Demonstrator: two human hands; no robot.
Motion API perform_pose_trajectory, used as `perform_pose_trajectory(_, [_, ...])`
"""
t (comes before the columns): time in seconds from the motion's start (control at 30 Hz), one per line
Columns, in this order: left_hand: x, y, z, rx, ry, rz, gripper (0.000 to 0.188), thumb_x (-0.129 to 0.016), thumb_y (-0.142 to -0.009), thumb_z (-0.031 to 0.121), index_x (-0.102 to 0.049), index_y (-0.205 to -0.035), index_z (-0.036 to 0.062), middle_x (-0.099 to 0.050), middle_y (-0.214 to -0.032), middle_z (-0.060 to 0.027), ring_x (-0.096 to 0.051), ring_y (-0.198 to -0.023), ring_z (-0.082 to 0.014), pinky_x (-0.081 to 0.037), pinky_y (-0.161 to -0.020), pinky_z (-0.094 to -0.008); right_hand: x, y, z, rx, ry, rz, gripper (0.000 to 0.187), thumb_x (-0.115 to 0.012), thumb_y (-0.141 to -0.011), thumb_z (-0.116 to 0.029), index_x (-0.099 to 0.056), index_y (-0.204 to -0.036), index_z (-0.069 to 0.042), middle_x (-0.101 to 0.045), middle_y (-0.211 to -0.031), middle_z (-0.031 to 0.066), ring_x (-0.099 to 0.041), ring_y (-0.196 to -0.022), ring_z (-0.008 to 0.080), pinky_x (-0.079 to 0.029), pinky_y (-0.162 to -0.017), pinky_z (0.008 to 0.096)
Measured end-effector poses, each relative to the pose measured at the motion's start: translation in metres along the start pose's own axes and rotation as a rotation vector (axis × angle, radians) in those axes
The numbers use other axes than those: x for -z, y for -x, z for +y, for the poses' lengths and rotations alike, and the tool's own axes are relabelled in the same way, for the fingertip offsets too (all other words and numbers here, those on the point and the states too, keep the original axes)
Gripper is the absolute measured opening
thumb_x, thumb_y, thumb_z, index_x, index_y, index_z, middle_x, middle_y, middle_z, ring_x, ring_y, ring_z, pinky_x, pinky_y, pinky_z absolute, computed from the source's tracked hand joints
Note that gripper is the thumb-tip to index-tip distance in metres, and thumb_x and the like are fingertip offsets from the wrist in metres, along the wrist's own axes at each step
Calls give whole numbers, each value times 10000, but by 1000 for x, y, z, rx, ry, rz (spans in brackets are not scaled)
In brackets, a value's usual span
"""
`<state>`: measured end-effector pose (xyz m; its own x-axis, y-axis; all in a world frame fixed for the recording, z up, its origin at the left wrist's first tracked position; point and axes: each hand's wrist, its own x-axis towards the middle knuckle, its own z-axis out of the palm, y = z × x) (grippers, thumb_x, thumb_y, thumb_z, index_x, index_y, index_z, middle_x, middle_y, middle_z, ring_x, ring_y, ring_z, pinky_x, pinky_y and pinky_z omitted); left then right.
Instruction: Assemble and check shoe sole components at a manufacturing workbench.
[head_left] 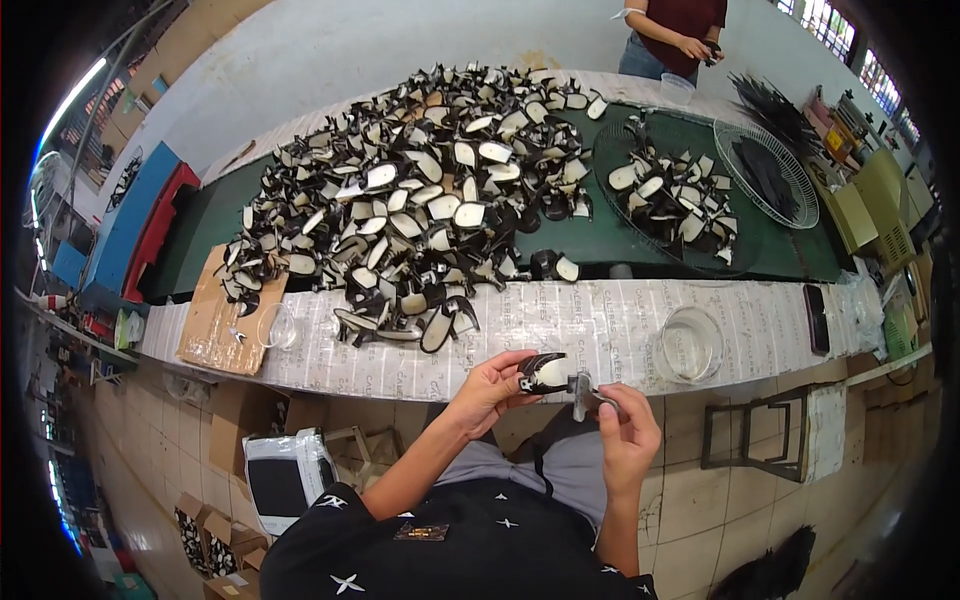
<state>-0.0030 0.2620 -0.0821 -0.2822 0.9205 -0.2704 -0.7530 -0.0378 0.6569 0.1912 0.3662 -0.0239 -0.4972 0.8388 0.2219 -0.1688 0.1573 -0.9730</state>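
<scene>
In the head view, the left hand (490, 392) pinches a part (547, 373) near the table (590, 325) edge; the right hand (628, 430) grips a tool (580, 400) at the part's 4 o'clock. From the part, a pile (410, 200) lies toward 11 o'clock, a bowl (690, 376) toward 3.

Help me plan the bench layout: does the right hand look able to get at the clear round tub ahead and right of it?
Probably yes: nothing visible stands between the right hand and the clear round tub. That hand holds a grey metal piece, so it may need freeing first.
</scene>
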Motion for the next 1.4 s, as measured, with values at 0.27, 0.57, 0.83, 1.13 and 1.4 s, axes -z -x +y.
perform_pose_trajectory(0.27, [-11,4,-5,-17,-17,-3,435,-688,-899,102,-519,-1294,34,-643,-1182,-71,-647,-1046,-173,-581,-894,-354,-18,6,-11,368,507,-114,255,-710,-818,35,-690,-1069,-5,-626,-1083,141,-647,-910,268,-540,-756,331])
perform_pose_trajectory(0.57, [-17,7,-3,-39,-59,0,418,-700,-893,101,-527,-1268,35,-647,-1162,-71,-645,-1037,-160,-585,-880,-338,-21,8,-1,333,551,-117,223,-686,-832,34,-685,-1053,7,-635,-1069,143,-651,-909,243,-541,-756,319])
perform_pose_trajectory(0.83, [-15,6,-5,-40,-83,0,414,-702,-893,109,-531,-1263,34,-641,-1173,-71,-641,-1040,-158,-587,-863,-320,-14,9,15,-123,-116,-47,198,-608,-938,-54,-640,-1104,48,-642,-1106,122,-632,-905,144,-552,-743,257])
perform_pose_trajectory(1.13, [-19,10,-4,-46,-73,14,393,-681,-905,63,-540,-1264,-11,-641,-1159,-93,-641,-1022,-142,-564,-882,-286,-2,8,16,-206,-331,40,196,-586,-956,-75,-633,-1108,38,-644,-1106,115,-629,-890,136,-558,-731,267])
perform_pose_trajectory(1.4, [-20,10,-5,-119,-194,27,397,-701,-876,24,-542,-1238,-20,-640,-1127,-108,-645,-1007,-154,-556,-884,-289,-1,-2,-3,150,315,-71,186,-683,-857,8,-690,-1043,12,-660,-1039,113,-644,-876,155,-539,-659,254])
